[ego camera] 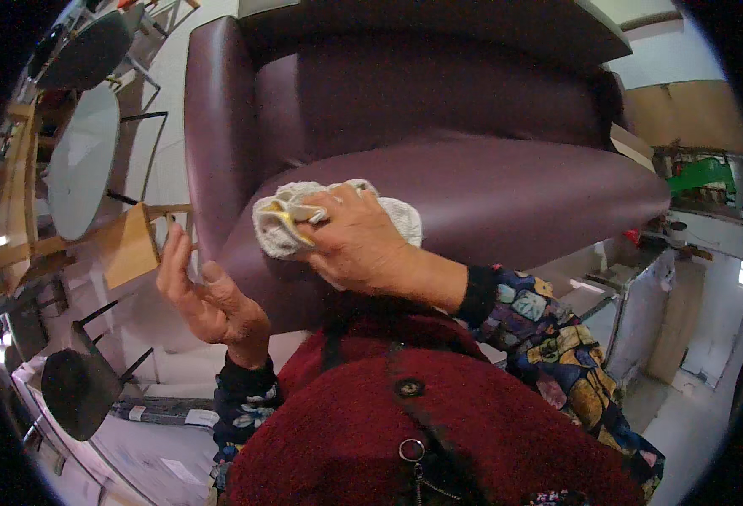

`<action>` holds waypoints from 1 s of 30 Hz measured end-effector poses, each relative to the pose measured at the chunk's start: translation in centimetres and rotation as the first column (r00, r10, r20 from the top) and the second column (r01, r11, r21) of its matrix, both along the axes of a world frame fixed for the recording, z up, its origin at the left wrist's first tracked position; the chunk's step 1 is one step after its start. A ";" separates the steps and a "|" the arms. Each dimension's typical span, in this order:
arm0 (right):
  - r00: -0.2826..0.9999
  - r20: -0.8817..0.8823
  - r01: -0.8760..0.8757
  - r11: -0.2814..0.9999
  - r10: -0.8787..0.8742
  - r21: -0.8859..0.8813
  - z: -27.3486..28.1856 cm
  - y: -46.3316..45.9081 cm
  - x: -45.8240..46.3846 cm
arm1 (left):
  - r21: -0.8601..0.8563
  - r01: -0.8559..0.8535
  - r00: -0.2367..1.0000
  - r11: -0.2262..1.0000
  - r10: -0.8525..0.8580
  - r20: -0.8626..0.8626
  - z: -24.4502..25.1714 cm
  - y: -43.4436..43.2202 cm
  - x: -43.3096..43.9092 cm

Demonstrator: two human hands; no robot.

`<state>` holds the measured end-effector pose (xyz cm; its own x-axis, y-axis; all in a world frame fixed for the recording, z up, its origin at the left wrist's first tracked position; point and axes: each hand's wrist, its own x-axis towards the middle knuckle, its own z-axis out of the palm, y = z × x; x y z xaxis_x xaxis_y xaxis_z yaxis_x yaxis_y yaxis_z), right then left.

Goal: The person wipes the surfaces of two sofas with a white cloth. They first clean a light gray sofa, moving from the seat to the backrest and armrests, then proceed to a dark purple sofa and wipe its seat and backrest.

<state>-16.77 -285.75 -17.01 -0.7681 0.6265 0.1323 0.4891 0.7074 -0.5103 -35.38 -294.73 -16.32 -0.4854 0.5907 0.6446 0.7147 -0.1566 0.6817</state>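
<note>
A bunched white terry cloth (283,234) with a yellowish patch is gripped in my right hand (362,243). Hand and cloth are over the near left part of the seat of a dark maroon leather-like sofa (472,183); whether the cloth presses on the seat cannot be told. My left hand (210,297) is raised beside the sofa's left armrest (213,139), palm turned inward and fingers apart. It holds nothing.
To the left stand a round glass-like tabletop (85,164), a wooden chair part (130,250) and a dark-seated chair (77,392). A wrapped flat panel (150,449) lies lower left. On the right are a grey cabinet (646,310) and a green object (703,177).
</note>
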 end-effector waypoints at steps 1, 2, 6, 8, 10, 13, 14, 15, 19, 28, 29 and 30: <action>0.998 0.067 0.017 0.999 -0.013 -0.051 -0.3 0.3 2.0 | 0.065 -0.009 0.998 0.998 0.004 0.064 0.0 0.3 1.0; 0.996 0.079 0.034 0.996 -0.028 -0.079 -0.6 1.7 4.2 | 0.085 0.009 0.997 0.996 -0.015 0.072 0.3 1.5 2.0; 0.976 0.171 0.151 0.985 -0.135 -0.085 -1.1 6.5 14.1 | 0.089 0.233 0.960 0.968 -0.244 0.139 0.4 4.4 6.7; 0.981 0.124 0.164 0.983 -0.153 -0.084 -0.9 8.6 19.0 | 0.014 0.422 0.906 0.906 -0.422 0.028 0.4 5.6 9.0; 0.827 0.535 0.301 0.940 -0.173 -0.161 -0.9 11.4 23.7 | -0.033 0.531 0.846 0.847 -0.531 -0.035 0.4 6.7 11.1; 0.700 0.645 0.487 0.865 -0.305 -0.119 -0.9 14.7 30.5 | 0.012 0.568 0.820 0.823 -0.565 -0.090 0.8 8.4 12.3; 0.706 0.614 0.549 0.820 -0.354 -0.159 -0.7 15.4 32.8 | 0.045 0.546 0.836 0.837 -0.540 -0.101 1.1 9.5 12.0; 0.644 0.655 0.521 0.854 -0.394 0.002 -1.0 15.6 34.1 | 0.075 0.521 0.852 0.850 -0.512 -0.111 1.6 10.6 11.3; 0.647 0.642 0.571 0.819 -0.411 -0.051 -1.1 14.6 35.7 | 0.430 0.331 0.943 0.840 -0.292 -0.156 4.3 15.6 5.5; 0.987 0.159 0.064 0.879 0.013 -0.472 -1.9 10.3 18.2 | 0.063 0.223 0.938 0.973 -0.232 0.257 5.4 15.5 0.0; 0.975 0.193 -0.032 0.933 0.108 -0.358 -1.5 9.8 16.0 | 0.024 0.245 0.925 0.969 -0.241 0.295 5.5 15.1 -0.3; 0.992 0.022 -0.102 0.887 0.125 -0.450 -2.0 9.2 13.5 | -0.010 0.266 0.909 0.964 -0.248 0.334 5.1 14.9 -0.7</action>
<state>-3.25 -276.52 -19.05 -0.8357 0.5186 -0.1806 0.4518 0.4624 -0.7630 -36.04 -279.84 -11.25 -0.4899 0.7527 0.4397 0.3907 -0.2613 0.8827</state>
